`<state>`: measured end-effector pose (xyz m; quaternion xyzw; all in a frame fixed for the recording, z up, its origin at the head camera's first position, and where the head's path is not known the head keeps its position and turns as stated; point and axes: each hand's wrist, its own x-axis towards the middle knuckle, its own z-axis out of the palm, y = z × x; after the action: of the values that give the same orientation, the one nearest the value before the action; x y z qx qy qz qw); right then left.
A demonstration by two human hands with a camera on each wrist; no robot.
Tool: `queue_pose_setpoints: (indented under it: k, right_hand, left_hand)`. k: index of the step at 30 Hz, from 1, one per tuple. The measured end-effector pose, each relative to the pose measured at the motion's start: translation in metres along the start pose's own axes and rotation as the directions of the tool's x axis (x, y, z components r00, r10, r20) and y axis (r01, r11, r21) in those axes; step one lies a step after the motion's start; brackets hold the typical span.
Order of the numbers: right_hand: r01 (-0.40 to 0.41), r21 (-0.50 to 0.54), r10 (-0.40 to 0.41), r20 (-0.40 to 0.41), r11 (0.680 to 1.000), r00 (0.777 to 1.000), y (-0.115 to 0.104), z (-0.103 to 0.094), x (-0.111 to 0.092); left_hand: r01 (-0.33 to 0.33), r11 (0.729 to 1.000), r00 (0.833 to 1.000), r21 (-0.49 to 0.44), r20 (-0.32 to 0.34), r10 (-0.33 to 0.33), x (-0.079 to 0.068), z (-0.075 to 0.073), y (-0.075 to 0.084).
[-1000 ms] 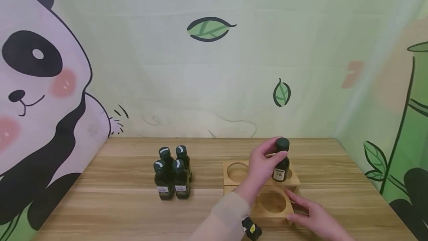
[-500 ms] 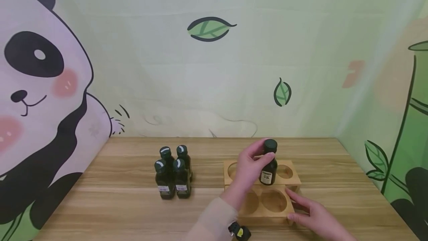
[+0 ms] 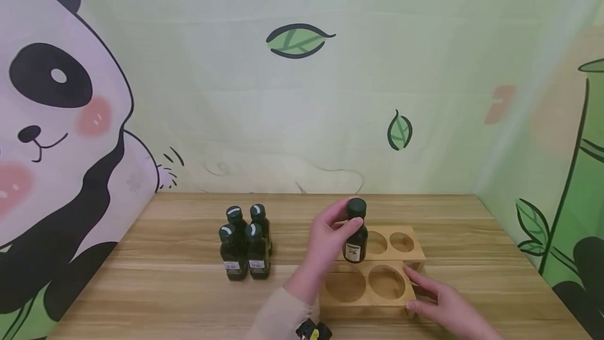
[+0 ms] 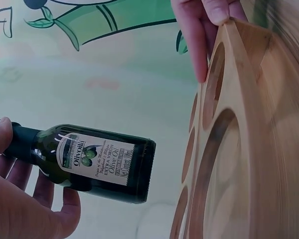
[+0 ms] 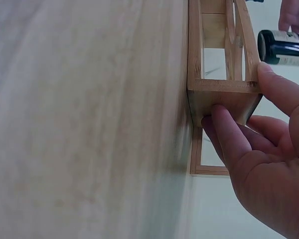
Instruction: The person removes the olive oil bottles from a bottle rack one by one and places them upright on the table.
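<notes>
My left hand [image 3: 323, 243] holds a small dark green olive oil bottle [image 3: 356, 240] by its neck and cap. The bottle stays nearly upright over the left part of a two-tier wooden rack [image 3: 368, 302] with round holes. Up close in the left wrist view, its label [image 4: 97, 158] reads Olivoilà extra virgin olive oil, and the base hangs apart from the rack's holes. At the rack's right end, my right hand [image 3: 441, 300] grips the front tier. The right wrist view has its thumb [image 5: 276, 84] on the upper edge and fingers against the end panel.
Several similar dark bottles [image 3: 257, 256] with strips on their caps stand grouped on the wooden tabletop [image 3: 155, 287], left of the rack. Behind the table hangs a backdrop [image 3: 302, 119] with a panda and leaves.
My left hand has carried the bottle leftward along the rear tier, from the right end to the left, uncovering the holes there. The right hand has kept its grip in place.
</notes>
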<state>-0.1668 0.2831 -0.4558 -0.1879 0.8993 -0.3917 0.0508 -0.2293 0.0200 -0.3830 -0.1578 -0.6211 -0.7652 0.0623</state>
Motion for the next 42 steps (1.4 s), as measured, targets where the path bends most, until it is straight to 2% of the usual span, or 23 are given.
queue_pose_setpoints:
  k: [4, 8, 17, 24, 31, 36, 42]
  right_hand:
    - [0.01, 0.013, -0.01, -0.004, 1.0, 1.0, 0.001, 0.001, -0.001]
    - [0.027, -0.02, -0.027, -0.021, 0.999, 0.999, 0.002, 0.001, -0.002]
    - [-0.002, 0.038, 0.001, 0.009, 0.999, 1.0, -0.001, 0.0, -0.001]
    - [-0.024, 0.058, 0.023, 0.025, 0.998, 0.999, -0.002, -0.001, -0.002]
    - [-0.037, 0.078, 0.034, 0.031, 0.996, 0.999, -0.002, 0.0, -0.002]
    - [-0.024, 0.05, 0.023, 0.016, 0.998, 1.0, -0.002, 0.0, -0.002]
    - [-0.023, 0.065, 0.021, 0.029, 0.998, 0.999, -0.001, 0.0, -0.001]
  left_hand:
    - [-0.014, 1.0, 1.0, 0.026, -0.014, 0.015, -0.003, -0.013, 0.001]
    - [-0.03, 0.997, 0.999, 0.067, -0.029, 0.032, -0.006, -0.026, 0.001]
    - [0.001, 0.992, 0.997, 0.124, -0.071, 0.008, -0.018, -0.055, 0.005]
    - [0.03, 0.979, 0.997, 0.204, -0.082, -0.014, -0.027, -0.075, 0.011]
    - [0.005, 0.969, 0.996, 0.245, -0.086, 0.016, -0.038, -0.095, 0.017]
    - [0.024, 0.956, 0.995, 0.294, -0.101, 0.006, -0.048, -0.113, 0.02]
    - [0.042, 0.94, 0.991, 0.339, -0.134, 0.004, -0.059, -0.135, 0.019]
